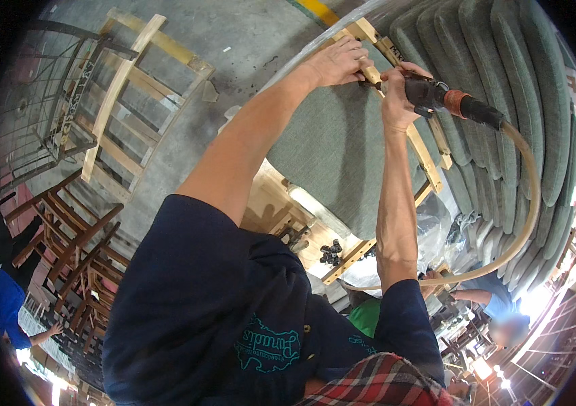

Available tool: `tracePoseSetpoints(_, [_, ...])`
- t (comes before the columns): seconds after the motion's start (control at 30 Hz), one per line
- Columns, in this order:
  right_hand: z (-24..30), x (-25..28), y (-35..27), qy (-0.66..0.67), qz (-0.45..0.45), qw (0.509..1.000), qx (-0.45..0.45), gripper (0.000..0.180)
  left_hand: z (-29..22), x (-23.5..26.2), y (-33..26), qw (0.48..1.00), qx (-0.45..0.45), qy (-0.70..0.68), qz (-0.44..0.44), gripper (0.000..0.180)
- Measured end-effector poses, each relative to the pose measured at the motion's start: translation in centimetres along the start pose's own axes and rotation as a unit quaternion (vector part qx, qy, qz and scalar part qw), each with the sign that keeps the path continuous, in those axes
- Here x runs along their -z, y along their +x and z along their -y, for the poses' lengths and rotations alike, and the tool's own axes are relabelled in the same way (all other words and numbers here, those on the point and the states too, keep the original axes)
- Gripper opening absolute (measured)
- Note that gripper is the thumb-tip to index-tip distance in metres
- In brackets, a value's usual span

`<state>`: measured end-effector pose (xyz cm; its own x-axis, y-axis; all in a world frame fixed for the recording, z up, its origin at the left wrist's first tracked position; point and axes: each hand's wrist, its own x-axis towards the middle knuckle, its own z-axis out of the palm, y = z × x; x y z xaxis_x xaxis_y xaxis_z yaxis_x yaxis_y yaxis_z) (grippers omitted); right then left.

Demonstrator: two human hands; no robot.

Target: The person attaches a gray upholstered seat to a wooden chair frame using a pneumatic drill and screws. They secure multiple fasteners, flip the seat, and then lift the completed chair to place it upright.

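My right hand (399,98) grips a black air screwdriver (425,95) with an orange band at its rear. Its tip points left at a pale wooden frame (415,145), beside my left hand. A tan hose (531,176) runs from the tool and curves down and back toward me. My left hand (342,62) has its fingers curled over the frame's wood at the far end; anything small under the fingertips is hidden. Below both hands lies a grey-green upholstered panel (332,152), the frame along its right edge.
Several grey-green cushioned panels (498,88) stand stacked on the right. Black small parts (330,252) sit on the near bench. A wooden pallet (125,101) and dark wooden chair frames (64,230) are on the left. Other people work at the lower left and lower right.
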<state>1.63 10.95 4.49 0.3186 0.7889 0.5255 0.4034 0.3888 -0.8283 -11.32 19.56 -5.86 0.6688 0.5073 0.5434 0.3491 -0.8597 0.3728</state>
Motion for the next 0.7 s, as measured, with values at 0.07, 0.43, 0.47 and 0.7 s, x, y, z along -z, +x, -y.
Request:
tracePoseSetpoints(0.07, [-0.2, 0.0, 0.0, 0.021, -0.005, 1.000, -0.010, 0.018, 0.2, -0.3, 0.0, 1.000, -0.013, -0.007, -0.008, 0.050])
tracePoseSetpoints(0.43, [-1.6, 0.0, -0.4, -0.073, 0.022, 0.997, 0.023, 0.015, 0.4, -0.4, 0.0, 1.000, -0.010, 0.023, 0.013, 0.046])
tracePoseSetpoints(0.47, [-1.8, 0.0, -0.5, -0.041, 0.025, 0.999, 0.001, 0.015, 0.3, -0.3, -0.1, 0.999, -0.009, 0.031, 0.019, 0.046])
tracePoseSetpoints(0.7, [-1.4, -0.5, -0.2, -0.009, 0.009, 1.000, 0.014, 0.009, 0.3, -0.6, -0.1, 0.999, -0.002, 0.035, 0.013, 0.047])
